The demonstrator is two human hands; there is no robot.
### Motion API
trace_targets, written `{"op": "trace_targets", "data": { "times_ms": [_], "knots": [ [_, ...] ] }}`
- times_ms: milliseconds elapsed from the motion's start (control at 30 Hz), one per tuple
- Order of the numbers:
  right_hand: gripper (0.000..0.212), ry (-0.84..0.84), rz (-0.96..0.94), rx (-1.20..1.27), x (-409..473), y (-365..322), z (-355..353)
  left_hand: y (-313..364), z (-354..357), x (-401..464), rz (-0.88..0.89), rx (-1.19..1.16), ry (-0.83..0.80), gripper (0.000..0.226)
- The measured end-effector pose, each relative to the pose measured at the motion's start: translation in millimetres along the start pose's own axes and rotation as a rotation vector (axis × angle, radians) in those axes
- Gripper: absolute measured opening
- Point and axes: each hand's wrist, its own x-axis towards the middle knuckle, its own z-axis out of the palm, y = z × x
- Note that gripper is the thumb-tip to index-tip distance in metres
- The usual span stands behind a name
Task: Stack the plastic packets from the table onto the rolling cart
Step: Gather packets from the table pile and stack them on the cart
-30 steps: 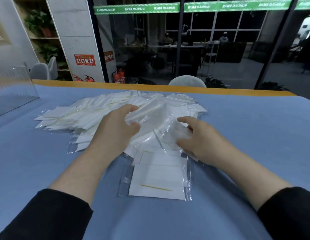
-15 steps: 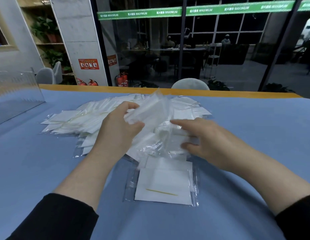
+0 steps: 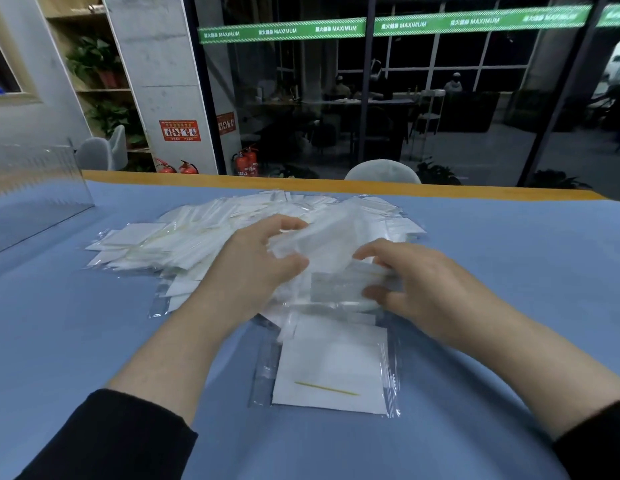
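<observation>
The left hand [image 3: 253,268] pinches a limp, clear packet [image 3: 315,237] above the heap of packets [image 3: 184,237] on the blue counter [image 3: 509,271]. The right hand [image 3: 426,289] grips a flat packet [image 3: 339,287], now raised higher than half a second ago.

A blue-covered desk [image 3: 492,271] with an orange far edge [image 3: 301,183] fills the lower frame. A clear acrylic panel [image 3: 35,188] is seen at the left. In the upper left, a wooden shelf [image 3: 94,64] with potted plants [image 3: 90,64] is set beside a grey concrete pillar [image 3: 163,71] bearing a red sign [image 3: 179,130]. Red fire extinguishers [image 3: 246,161] are stood at its base. Dark glass walls [image 3: 440,98] crossed by a green band [image 3: 284,31] occupy the upper right; a pale chair back [image 3: 383,171] is seen behind the desk.
</observation>
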Motion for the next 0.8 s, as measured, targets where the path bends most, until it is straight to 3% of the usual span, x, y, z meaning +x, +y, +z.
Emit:
{"op": "trace_targets", "data": {
  "times_ms": [133, 200, 233, 300, 567, 700, 800],
  "knots": [
    [0.068, 0.226, 0.106, 0.192, 3.7, 4.3, 10.3, 2.6, 6.1, -2.0, 0.017, -0.021, -0.107, 0.021],
    [0.091, 0.235, 0.169, 0.294, 3.9, 7.3, 13.4, 5.2, 12.1, -4.6, 0.044, -0.026, -0.101, 0.017],
    [0.097, 0.215, 0.175, 0.303, 4.0, 8.8, 14.9, 6.5, 15.6, -5.8, 0.046, -0.018, -0.102, 0.027],
    [0.097, 0.180, 0.147, 0.273, 5.3, 10.7, 17.3, 8.8, 21.4, -8.2, 0.064, 0.010, -0.089, 0.046],
    [0.107, 0.125, -0.117, 0.045, 5.8, -3.3, 24.1, 7.6, 36.2, -9.7, 0.157, 0.037, -0.039, 0.036],
    [0.108, 0.092, -0.060, 0.071, 7.2, 1.8, 17.8, 4.8, 35.9, -8.2, 0.160, 0.056, -0.052, 0.013],
    [0.095, 0.052, 0.013, 0.250, 3.5, 14.3, 7.4, 2.7, 32.9, -7.1, 0.132, 0.009, -0.056, 0.014]
  ]
}}
